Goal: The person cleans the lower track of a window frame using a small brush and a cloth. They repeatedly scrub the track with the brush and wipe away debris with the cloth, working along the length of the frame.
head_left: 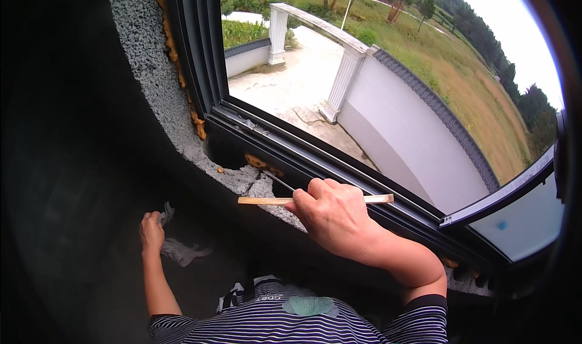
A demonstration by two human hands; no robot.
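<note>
My right hand is closed around a thin wooden stick and what looks like a slim metal rod, which points toward the rough sill. The rod's tip is near a lump of orange foam under the dark window frame. Whether rod and stick are one tool, I cannot tell. Lower left, away from the sill, my left hand grips a crumpled whitish cloth or tissue, its loose ends hanging out beside the fingers.
Rough grey masonry borders the window, with orange foam along the joint. A dark hole opens at the sill's corner. Small debris lies in the sliding track. A sash stands at the right; a walled yard shows outside.
</note>
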